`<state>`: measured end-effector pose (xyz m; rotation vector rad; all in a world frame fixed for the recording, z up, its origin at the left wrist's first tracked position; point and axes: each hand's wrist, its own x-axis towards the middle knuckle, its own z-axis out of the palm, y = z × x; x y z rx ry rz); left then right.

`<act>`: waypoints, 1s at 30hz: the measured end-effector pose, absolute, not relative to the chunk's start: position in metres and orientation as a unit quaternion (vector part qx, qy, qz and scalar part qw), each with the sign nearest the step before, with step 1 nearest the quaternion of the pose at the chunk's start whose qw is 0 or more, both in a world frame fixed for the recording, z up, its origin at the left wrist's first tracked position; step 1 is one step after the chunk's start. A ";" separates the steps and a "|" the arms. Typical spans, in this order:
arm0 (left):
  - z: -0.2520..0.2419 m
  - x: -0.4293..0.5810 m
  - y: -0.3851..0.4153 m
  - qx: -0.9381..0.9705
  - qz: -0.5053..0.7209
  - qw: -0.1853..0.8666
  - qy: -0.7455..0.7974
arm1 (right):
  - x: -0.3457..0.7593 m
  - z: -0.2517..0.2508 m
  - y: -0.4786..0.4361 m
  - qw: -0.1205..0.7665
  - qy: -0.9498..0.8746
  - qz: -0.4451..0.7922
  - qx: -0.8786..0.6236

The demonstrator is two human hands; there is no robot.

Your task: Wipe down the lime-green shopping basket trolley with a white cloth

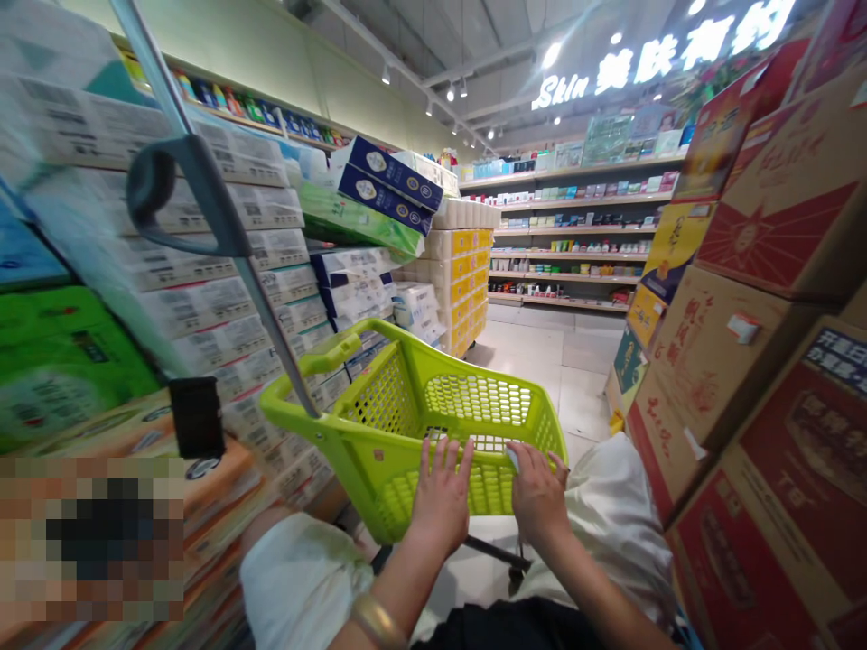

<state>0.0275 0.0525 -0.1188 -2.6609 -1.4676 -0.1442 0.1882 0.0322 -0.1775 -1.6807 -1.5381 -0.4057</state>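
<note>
A lime-green shopping basket cart (447, 462) with perforated walls stands in front of my knees, and its basket looks empty. My left hand (443, 495) lies on the near rim, fingers stretched out and slightly apart. To its right, my right hand (540, 492) bends over the same rim close to the corner. A small white thing (513, 455), perhaps a cloth or wipe, shows at the edge of its fingers; most of it is hidden. A metal pole with a dark grey handle (227, 203) rises from the left end of the cart.
Stacked tissue packs (223, 244) rise close on the left, with blue boxes (389, 185) lying tilted on top. Cardboard cartons (731, 352) form a wall on the right. Tiled floor (535, 348) runs between them towards lit shelves (575, 221). A blurred patch covers the lower left.
</note>
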 end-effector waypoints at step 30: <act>-0.122 0.025 0.054 -0.880 -0.074 0.001 -0.469 | 0.191 -0.171 0.030 0.383 -0.641 -0.138 -0.650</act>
